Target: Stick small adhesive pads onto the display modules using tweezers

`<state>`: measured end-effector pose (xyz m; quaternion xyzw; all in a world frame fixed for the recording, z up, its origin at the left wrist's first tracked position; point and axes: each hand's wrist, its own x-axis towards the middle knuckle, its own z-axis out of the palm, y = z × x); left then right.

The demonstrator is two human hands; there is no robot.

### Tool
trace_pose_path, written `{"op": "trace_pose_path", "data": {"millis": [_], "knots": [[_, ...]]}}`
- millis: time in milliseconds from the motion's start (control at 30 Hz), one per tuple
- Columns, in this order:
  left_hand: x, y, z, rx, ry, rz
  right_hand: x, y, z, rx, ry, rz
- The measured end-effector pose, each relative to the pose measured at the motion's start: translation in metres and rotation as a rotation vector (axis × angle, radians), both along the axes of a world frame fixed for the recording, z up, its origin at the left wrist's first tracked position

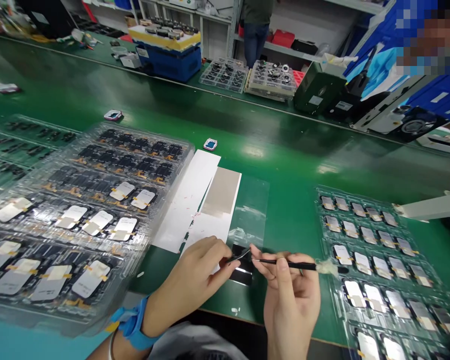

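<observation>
My left hand (pixel 198 274) is pinched on a small black part (pixel 243 265) near the table's front edge, with a thin strip curling off the part's top. My right hand (pixel 289 287) grips black tweezers (pixel 285 263) whose tip touches that strip; the tweezers' rear end is wrapped in tape. Both hands hover just above the green mat (pixel 285 165). A blue wrist strap (pixel 135 324) circles my left wrist. White and grey sheets (pixel 195 200) lie just beyond my hands.
Clear plastic trays (pixel 78 210) of black and white-covered parts are stacked at the left. Another tray (pixel 382 260) of silver-faced parts lies at the right. Two small pink-rimmed parts (pixel 210 144) sit farther back. A person in blue stands at the far right, beside machines and trays.
</observation>
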<state>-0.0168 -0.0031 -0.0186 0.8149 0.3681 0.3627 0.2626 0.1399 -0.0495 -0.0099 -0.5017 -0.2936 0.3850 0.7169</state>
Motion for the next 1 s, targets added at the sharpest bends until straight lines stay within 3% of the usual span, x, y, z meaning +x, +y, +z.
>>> {"op": "trace_pose_path", "data": {"millis": [267,600,1000], "knots": [[0.008,0.004,0.010,-0.193,-0.014,0.017,-0.025,0.009,0.008,0.286,-0.297,0.022],[0.008,0.003,0.001,-0.203,-0.060,0.075,-0.034,0.016,0.002,0.314,-0.324,0.008],[0.002,0.001,0.007,-0.304,-0.103,-0.004,-0.035,0.017,0.001,0.281,-0.334,-0.016]]}}
